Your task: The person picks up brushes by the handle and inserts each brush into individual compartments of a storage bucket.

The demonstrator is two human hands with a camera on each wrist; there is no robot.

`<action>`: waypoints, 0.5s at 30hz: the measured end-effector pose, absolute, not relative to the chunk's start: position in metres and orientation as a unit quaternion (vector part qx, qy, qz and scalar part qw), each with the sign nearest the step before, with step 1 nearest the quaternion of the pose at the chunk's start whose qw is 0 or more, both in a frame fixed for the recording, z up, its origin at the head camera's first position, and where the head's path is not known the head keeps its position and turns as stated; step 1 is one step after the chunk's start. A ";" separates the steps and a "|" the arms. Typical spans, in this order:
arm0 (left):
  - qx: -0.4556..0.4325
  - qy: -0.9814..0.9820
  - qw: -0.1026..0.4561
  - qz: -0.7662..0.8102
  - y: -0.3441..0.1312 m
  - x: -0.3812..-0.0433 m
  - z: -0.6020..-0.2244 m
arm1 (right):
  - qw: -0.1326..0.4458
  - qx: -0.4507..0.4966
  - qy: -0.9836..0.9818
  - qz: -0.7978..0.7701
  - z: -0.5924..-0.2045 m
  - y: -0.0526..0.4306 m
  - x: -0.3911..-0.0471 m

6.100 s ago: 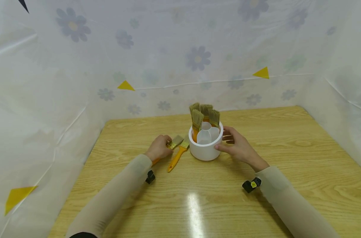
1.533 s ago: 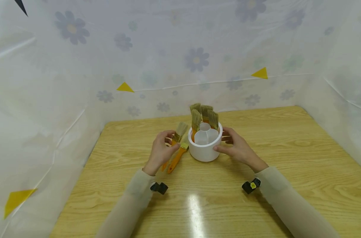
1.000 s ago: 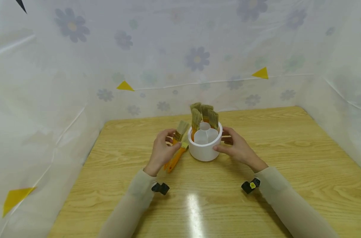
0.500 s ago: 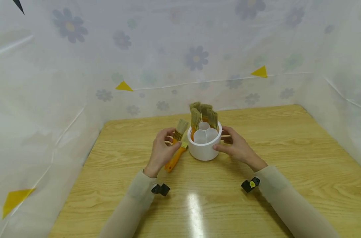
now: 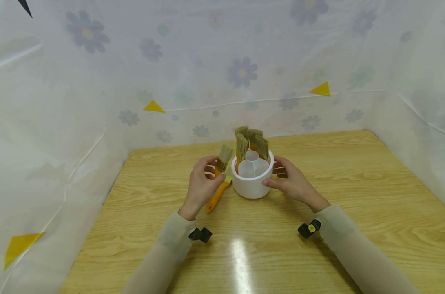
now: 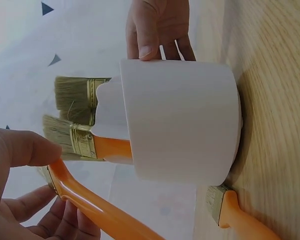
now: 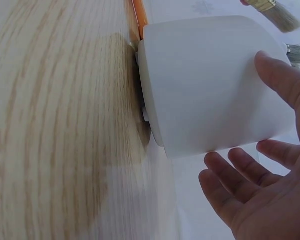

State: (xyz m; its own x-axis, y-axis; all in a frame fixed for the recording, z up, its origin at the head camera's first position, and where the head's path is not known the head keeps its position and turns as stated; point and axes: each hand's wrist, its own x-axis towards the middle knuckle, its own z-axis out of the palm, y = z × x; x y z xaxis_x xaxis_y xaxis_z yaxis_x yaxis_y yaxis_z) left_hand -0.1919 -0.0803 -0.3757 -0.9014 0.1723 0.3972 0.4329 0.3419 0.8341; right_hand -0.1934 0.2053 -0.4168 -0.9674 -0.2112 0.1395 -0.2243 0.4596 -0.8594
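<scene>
My left hand (image 5: 200, 183) pinches a flat paintbrush (image 5: 222, 160) at its neck, between thumb and fingers. Its bristles point up, and the orange handle slants down in the left wrist view. A round white divided organizer (image 5: 252, 188) stands upright on the table to the right of that brush. My right hand (image 5: 295, 179) grips the organizer's right side, thumb at the front and fingers round the back. Several paintbrushes (image 5: 241, 143) stand bristles up in its rear and left compartments; the front ones show no brush. Another paintbrush (image 5: 217, 197) lies on the table left of the organizer.
The wood-grain table (image 5: 273, 253) reaches back to a flowered plastic sheet (image 5: 193, 73). Similar sheeting hangs at both sides, with yellow triangles (image 5: 154, 107) on it. Small black cameras (image 5: 200, 234) sit at both wrists.
Earlier, my left hand was low over a paintbrush on the table. It has since raised that brush, tilted it bristles up and moved slightly toward the organizer. The right hand has stayed in place.
</scene>
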 end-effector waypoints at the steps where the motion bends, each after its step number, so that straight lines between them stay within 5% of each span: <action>1: -0.188 -0.808 0.121 -0.545 -0.079 -0.192 -0.375 | 0.006 0.129 -0.853 0.506 -0.417 0.205 -0.193; 15: -0.201 -0.786 0.133 -0.570 -0.066 -0.192 -0.369 | 0.001 0.133 -0.850 0.509 -0.416 0.205 -0.191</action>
